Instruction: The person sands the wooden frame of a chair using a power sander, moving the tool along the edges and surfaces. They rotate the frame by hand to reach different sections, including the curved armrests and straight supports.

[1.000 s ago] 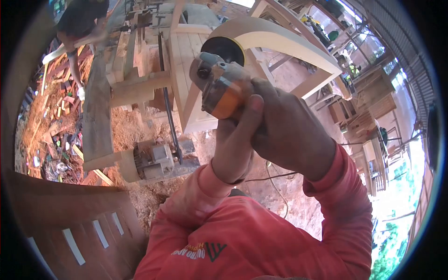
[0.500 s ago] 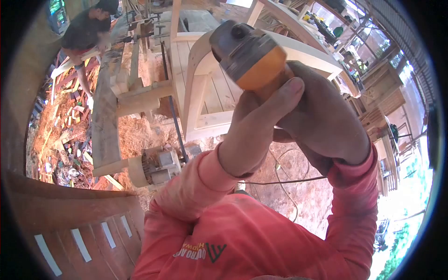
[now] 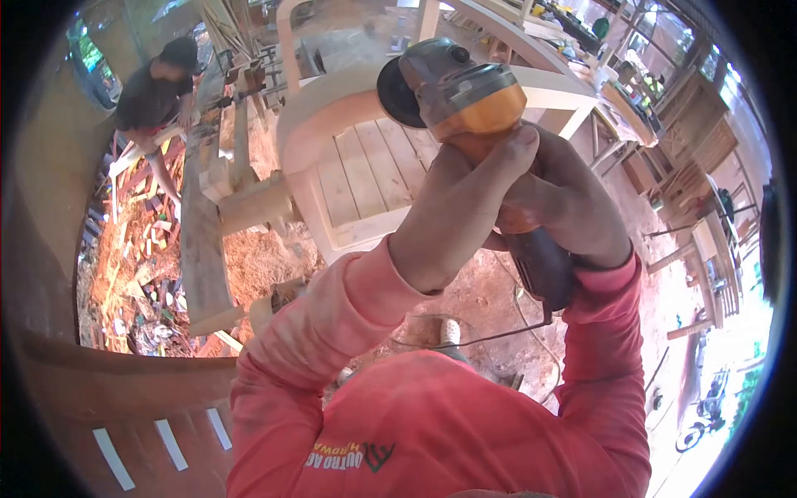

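Observation:
Both my hands are wrapped round an orange and grey angle grinder [image 3: 480,106], held up before my chest. A dark round disc [image 3: 398,93] shows at its head, at the upper left. My left hand [image 3: 469,191] grips near the head, thumb along the orange housing. My right hand [image 3: 573,195] closes round the body from the other side, and the dark rear end [image 3: 540,267] sticks out below it with a cord. Beyond the tool is a pale wooden chair [image 3: 365,170] with a slatted seat and curved arms; in this view the disc overlaps its arm, and contact cannot be made out.
At the left, a long timber beam [image 3: 205,241] runs beside a heap of wood offcuts [image 3: 141,266]. Another person [image 3: 158,91] bends over there. A brown slatted wooden piece [image 3: 158,398] lies at lower left. The cord [image 3: 473,340] crosses the dusty floor.
The grinder has turned, so its disc and dark rear end now show. My view has shifted, and the chair sits differently in it. Both hands keep hold of the tool.

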Action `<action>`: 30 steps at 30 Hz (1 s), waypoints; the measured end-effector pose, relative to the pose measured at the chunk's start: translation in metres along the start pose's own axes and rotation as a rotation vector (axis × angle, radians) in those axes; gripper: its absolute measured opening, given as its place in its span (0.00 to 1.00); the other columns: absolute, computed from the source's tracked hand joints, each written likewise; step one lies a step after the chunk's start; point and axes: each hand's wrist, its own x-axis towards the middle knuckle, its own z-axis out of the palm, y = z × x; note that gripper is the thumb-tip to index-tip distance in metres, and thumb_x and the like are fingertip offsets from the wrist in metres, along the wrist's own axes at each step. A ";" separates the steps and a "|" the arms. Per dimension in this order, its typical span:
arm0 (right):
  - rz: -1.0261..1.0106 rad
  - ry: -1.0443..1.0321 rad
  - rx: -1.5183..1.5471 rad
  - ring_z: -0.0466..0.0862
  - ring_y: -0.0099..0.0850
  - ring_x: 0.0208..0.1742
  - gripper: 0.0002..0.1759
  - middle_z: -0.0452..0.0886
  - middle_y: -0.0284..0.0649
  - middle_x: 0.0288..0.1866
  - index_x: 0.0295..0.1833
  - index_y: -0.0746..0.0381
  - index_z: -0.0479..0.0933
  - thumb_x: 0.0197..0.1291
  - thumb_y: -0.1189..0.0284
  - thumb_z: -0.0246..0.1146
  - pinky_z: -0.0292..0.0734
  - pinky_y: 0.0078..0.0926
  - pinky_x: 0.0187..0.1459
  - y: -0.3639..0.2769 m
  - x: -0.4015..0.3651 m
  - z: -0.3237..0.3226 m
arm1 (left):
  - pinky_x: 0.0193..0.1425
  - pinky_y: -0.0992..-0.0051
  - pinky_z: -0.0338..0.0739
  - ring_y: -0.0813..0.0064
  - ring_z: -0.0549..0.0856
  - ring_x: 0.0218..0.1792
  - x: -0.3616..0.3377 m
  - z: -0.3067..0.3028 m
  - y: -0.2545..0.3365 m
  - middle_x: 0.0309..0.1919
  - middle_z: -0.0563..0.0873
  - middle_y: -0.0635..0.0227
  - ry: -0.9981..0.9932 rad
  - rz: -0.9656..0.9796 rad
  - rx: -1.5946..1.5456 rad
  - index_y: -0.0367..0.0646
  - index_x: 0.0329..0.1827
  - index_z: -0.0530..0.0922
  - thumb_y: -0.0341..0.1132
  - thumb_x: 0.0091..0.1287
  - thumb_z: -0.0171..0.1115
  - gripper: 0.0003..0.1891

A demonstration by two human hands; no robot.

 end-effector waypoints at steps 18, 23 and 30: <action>-0.110 0.247 0.139 0.79 0.19 0.42 0.26 0.81 0.33 0.45 0.69 0.70 0.72 0.67 0.74 0.65 0.76 0.20 0.40 0.081 -0.046 -0.140 | 0.31 0.77 0.83 0.78 0.87 0.39 0.122 0.091 -0.071 0.44 0.85 0.68 -0.095 -0.086 0.203 0.42 0.65 0.76 0.63 0.74 0.60 0.32; -0.040 0.235 0.222 0.79 0.20 0.42 0.27 0.81 0.32 0.46 0.69 0.70 0.71 0.67 0.74 0.65 0.76 0.20 0.40 0.091 -0.061 -0.193 | 0.31 0.77 0.84 0.79 0.87 0.38 0.163 0.124 -0.097 0.44 0.85 0.68 -0.074 -0.075 0.241 0.42 0.64 0.76 0.63 0.74 0.61 0.32; -0.154 0.276 0.259 0.80 0.20 0.41 0.26 0.82 0.33 0.46 0.68 0.71 0.72 0.66 0.74 0.64 0.77 0.20 0.40 0.111 -0.072 -0.258 | 0.31 0.78 0.84 0.79 0.86 0.35 0.212 0.180 -0.118 0.42 0.85 0.69 0.018 -0.175 0.277 0.42 0.63 0.76 0.63 0.73 0.61 0.32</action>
